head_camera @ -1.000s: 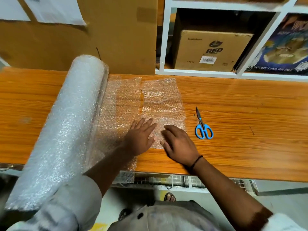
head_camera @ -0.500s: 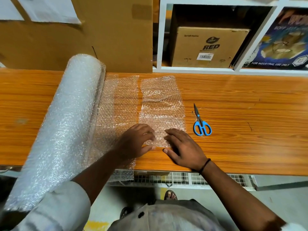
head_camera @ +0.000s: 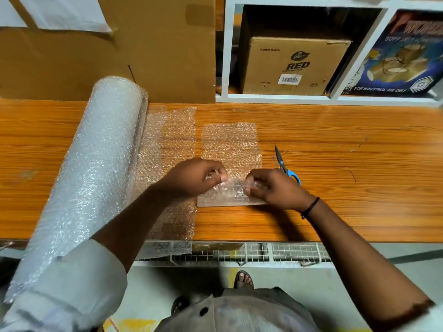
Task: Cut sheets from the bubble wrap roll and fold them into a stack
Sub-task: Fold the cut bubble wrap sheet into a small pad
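Observation:
A big bubble wrap roll (head_camera: 91, 168) lies on the left of the wooden table (head_camera: 347, 188), its loose end (head_camera: 170, 140) spread flat to the right and hanging over the front edge. Beside that lies a cut bubble wrap sheet (head_camera: 230, 144). My left hand (head_camera: 194, 178) pinches the sheet's near edge at its left corner, and my right hand (head_camera: 273, 188) pinches the right corner. Between them the near edge is lifted and turned over onto the sheet. Blue-handled scissors (head_camera: 285, 166) lie just right of the sheet, partly hidden behind my right hand.
Flat cardboard (head_camera: 155, 49) leans against the wall behind the roll. A white shelf (head_camera: 275, 98) at the back holds a brown carton (head_camera: 294, 65) and a printed box (head_camera: 402, 53). A wire mesh rack (head_camera: 263, 254) runs under the table's front edge.
Both hands went from lying flat on the sheet's near end to pinching its near corners, and have lifted that edge and folded it away from me.

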The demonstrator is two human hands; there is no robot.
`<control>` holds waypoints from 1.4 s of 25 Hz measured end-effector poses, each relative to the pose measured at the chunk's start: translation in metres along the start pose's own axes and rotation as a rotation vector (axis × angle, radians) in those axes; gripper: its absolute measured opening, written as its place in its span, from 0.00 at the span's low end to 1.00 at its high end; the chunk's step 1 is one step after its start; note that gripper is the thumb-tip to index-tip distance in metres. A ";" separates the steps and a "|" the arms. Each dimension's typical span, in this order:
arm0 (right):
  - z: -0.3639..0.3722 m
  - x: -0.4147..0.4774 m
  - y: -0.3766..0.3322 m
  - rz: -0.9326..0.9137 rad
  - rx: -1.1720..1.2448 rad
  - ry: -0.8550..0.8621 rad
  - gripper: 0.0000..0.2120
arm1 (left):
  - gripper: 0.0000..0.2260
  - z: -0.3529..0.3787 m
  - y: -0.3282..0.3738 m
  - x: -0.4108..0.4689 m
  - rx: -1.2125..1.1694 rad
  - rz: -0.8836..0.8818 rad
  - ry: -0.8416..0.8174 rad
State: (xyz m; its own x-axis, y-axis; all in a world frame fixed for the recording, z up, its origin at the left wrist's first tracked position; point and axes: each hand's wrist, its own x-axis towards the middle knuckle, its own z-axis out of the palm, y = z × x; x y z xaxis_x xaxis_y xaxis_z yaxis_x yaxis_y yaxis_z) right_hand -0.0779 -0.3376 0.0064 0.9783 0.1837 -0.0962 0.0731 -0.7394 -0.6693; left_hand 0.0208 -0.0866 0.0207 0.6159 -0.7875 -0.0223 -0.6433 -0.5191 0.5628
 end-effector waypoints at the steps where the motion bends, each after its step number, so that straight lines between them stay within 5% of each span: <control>1: -0.006 0.013 0.003 0.009 0.013 0.027 0.05 | 0.08 -0.004 -0.001 0.007 0.020 -0.036 0.035; 9: -0.013 0.098 0.026 0.058 -0.137 0.147 0.08 | 0.18 0.022 -0.004 0.043 0.330 -0.167 0.387; 12: 0.001 0.100 0.028 0.129 -0.423 0.269 0.17 | 0.24 0.048 -0.012 0.038 0.400 -0.178 0.192; 15: 0.032 0.086 0.011 0.042 -0.424 0.441 0.24 | 0.27 0.071 -0.024 0.038 0.429 -0.212 0.028; 19: 0.080 0.063 0.015 0.065 -0.413 0.165 0.30 | 0.30 0.088 -0.040 0.036 0.443 -0.187 -0.039; 22: 0.087 0.061 0.027 0.090 -0.428 0.137 0.35 | 0.34 0.087 -0.044 0.034 0.431 -0.176 -0.062; 25: 0.082 0.062 0.029 0.076 -0.370 0.108 0.30 | 0.31 0.082 -0.039 0.034 0.388 -0.185 -0.073; 29: 0.066 0.047 0.036 -0.001 -0.136 0.184 0.28 | 0.24 0.079 -0.040 0.013 0.328 0.100 0.216; 35: 0.060 0.024 0.032 -0.059 -0.288 0.116 0.33 | 0.10 0.067 -0.039 0.007 0.355 0.172 0.254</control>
State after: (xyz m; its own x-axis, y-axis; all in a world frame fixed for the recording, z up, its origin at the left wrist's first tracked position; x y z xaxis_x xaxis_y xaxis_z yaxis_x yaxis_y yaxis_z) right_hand -0.0636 -0.3181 -0.0610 0.9851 0.1689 0.0318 0.1658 -0.8857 -0.4336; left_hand 0.0198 -0.0936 -0.0571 0.5502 -0.7886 0.2747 -0.8343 -0.5048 0.2217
